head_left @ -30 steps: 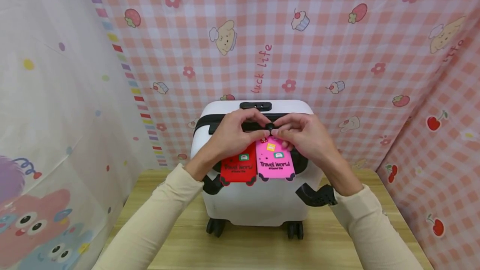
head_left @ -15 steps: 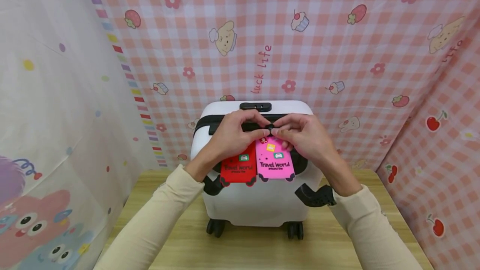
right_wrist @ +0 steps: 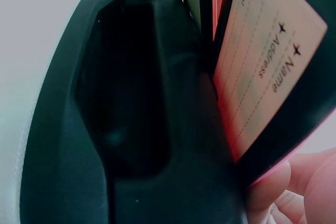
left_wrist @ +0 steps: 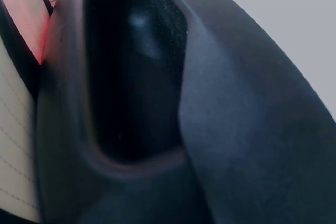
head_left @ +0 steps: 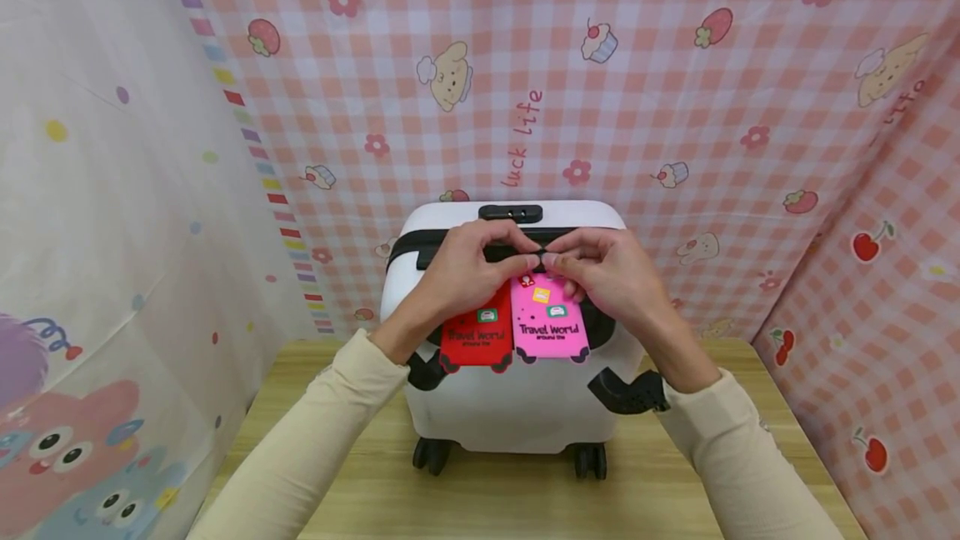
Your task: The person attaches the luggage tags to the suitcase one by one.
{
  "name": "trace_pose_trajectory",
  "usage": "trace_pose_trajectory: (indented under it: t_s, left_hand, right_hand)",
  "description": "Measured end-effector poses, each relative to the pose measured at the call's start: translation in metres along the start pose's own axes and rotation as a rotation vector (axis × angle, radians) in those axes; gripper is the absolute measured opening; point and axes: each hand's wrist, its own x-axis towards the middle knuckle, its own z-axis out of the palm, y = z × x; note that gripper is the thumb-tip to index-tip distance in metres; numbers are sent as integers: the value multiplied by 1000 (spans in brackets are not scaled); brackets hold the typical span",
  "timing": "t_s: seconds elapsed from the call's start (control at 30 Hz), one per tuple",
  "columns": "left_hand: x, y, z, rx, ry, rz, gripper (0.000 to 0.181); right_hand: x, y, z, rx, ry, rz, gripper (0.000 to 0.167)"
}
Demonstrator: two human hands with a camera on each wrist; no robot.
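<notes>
In the head view, a pink luggage tag (head_left: 550, 332) and a red luggage tag (head_left: 476, 347) hang side by side in front of a white suitcase (head_left: 510, 407). My left hand (head_left: 476, 265) and right hand (head_left: 615, 273) meet above the pink tag. Between their thumbs and index fingers they pinch its small black strap (head_left: 542, 263), mostly covered by the fingertips. The right wrist view shows the pink tag's back, with a name and address card (right_wrist: 270, 61), beside fingers of the right hand (right_wrist: 315, 182). The suitcase's black handle (left_wrist: 241, 108) fills much of the left wrist view.
The suitcase stands on its black wheels (head_left: 590, 461) on a wood-grain table (head_left: 510, 498). A black combination lock (head_left: 511, 212) is set near its top edge. Pink checked cloth (head_left: 660, 98) hangs close behind, and a white patterned curtain (head_left: 150, 215) hangs at the left.
The thumbs have drawn slightly closer together over the black strap, and less of it shows between the fingertips. Both tags and the suitcase stay in place.
</notes>
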Motion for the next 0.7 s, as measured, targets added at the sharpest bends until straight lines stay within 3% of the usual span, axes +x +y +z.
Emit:
trace_pose_trajectory:
  t_s: [0.27, 0.7]
  left_hand:
    - [1, 0, 1, 2, 5, 22, 7]
    - [1, 2, -2, 14, -11, -6, 9]
  right_hand:
    - [0, 0, 1, -21, 19, -21, 16]
    - [-1, 0, 2, -31, 20, -17, 17]
